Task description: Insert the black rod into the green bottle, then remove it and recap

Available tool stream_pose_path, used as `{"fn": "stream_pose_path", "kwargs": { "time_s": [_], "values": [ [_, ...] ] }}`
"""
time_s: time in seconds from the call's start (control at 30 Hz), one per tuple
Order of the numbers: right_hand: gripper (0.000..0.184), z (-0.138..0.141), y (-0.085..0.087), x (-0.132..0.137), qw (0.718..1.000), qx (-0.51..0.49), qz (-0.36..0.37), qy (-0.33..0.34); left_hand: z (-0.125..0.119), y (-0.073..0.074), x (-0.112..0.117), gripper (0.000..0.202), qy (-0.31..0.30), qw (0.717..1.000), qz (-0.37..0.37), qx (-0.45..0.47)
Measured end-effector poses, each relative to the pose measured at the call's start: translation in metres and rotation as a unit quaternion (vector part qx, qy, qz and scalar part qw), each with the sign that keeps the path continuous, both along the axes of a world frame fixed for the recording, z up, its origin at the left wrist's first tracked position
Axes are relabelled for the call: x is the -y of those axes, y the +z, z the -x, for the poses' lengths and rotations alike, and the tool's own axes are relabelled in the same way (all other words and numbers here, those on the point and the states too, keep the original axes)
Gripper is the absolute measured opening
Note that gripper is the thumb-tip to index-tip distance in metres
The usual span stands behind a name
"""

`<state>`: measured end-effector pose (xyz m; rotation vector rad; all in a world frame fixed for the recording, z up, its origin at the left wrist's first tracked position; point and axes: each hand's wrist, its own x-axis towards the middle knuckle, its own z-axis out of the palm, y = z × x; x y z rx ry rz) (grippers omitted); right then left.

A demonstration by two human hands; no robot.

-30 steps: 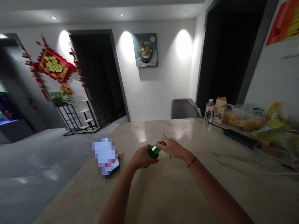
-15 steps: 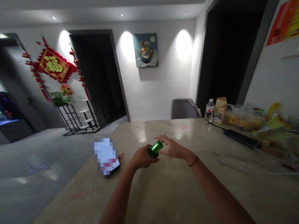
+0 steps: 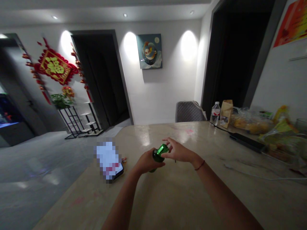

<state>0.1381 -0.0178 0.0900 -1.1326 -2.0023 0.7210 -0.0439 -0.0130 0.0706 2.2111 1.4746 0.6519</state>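
Observation:
My left hand (image 3: 148,162) is wrapped round a small dark green bottle (image 3: 156,156) above the table. Out of the bottle's top rises a shiny metallic green cap (image 3: 163,149), tilted toward the right. Most of the bottle's body is hidden by my fingers and palm. My right hand (image 3: 177,152) hovers just right of the cap with its fingers apart. Its thumb lies close against the cap's lower side; whether it touches I cannot make out. A thin dark item (image 3: 175,161) shows partly below my right hand.
A phone (image 3: 117,174) with a blurred screen stands on the table (image 3: 192,198) to the left. At the right are a water bottle (image 3: 215,114), a paper bag (image 3: 226,114), plastic bags (image 3: 251,123), a black elongated box (image 3: 247,142) and a white cable (image 3: 259,177). A grey chair (image 3: 189,111) stands behind.
The bottle and my left hand have shifted slightly to the right. My right hand's fingers have drawn back a little, and its thumb has come beside the cap.

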Motion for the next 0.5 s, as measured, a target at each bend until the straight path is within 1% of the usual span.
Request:
{"fn": "stream_pose_path", "kwargs": {
  "time_s": [0.1, 0.13, 0.2, 0.3, 0.37, 0.43, 0.5],
  "values": [
    [0.05, 0.0008, 0.0004, -0.0002, 0.999, 0.013, -0.003, -0.032, -0.0006, -0.0005, -0.0001, 0.051, -0.01, 1.0, -0.004, 0.014],
    [0.045, 0.0008, 0.0011, 0.0002, 0.999, 0.012, -0.001, -0.032, -0.0007, -0.0007, -0.0001, 0.051, -0.012, 1.0, -0.005, 0.013],
    [0.04, -0.0005, 0.0032, 0.0013, 1.0, 0.005, 0.012, -0.011, -0.0009, -0.0009, 0.0, 0.05, -0.012, 1.0, -0.001, 0.009],
    [0.048, -0.0034, 0.0055, 0.0025, 0.999, -0.01, 0.028, 0.022, -0.0013, -0.0004, 0.0003, 0.051, -0.006, 1.0, 0.01, 0.004],
    [0.052, -0.004, 0.0054, 0.0023, 0.999, -0.019, 0.033, 0.028, -0.002, -0.0001, 0.0005, 0.052, -0.003, 1.0, 0.013, -0.003],
    [0.048, -0.0032, 0.0045, 0.0016, 0.999, -0.029, 0.037, 0.012, -0.003, -0.0001, 0.0007, 0.053, -0.002, 1.0, 0.011, -0.01],
    [0.04, -0.0022, 0.0039, 0.001, 0.999, -0.031, 0.037, -0.003, -0.0039, -0.0006, 0.0009, 0.054, -0.005, 1.0, 0.007, -0.01]
  ]
}}
